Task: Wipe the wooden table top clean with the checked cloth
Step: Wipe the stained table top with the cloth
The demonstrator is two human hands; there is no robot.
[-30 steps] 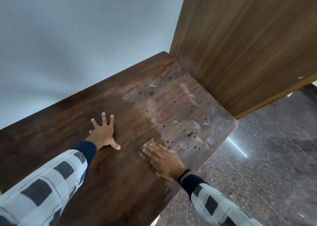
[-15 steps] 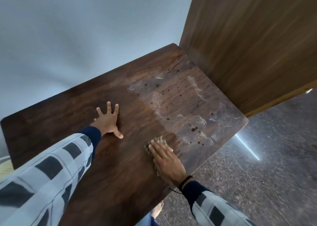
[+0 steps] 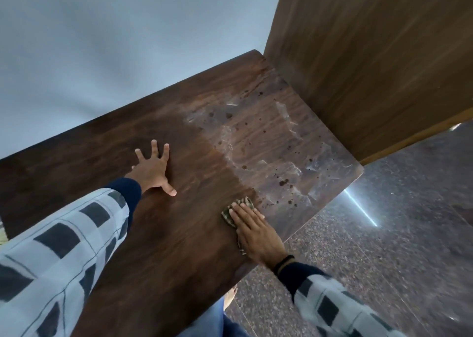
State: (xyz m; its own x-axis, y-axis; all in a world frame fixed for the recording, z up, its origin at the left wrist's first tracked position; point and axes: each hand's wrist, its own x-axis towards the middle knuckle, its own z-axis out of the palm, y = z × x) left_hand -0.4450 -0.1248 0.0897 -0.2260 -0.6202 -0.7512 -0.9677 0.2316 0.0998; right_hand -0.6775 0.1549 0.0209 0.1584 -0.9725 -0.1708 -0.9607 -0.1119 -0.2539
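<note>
The dark wooden table top (image 3: 179, 247) runs from lower left to upper right. Its right end carries a pale dusty film (image 3: 276, 142) with dark spots. My right hand (image 3: 256, 231) lies flat, fingers straight, pressing the checked cloth (image 3: 226, 215) onto the wood near the front edge, just at the border of the dirty patch. Only the cloth's rim shows past my fingers. My left hand (image 3: 153, 169) rests spread and flat on the darker wood to the left, holding nothing.
A tall wooden panel (image 3: 371, 55) stands against the table's far right end. A grey wall (image 3: 115, 42) backs the table. Speckled stone floor (image 3: 384, 234) lies right of and below the front edge. My leg in blue jeans (image 3: 215, 318) shows under the table edge.
My right hand with the cloth has stayed near the front edge by the dirty patch, shifting slightly. The left hand stays planted. The view has tilted a little.
</note>
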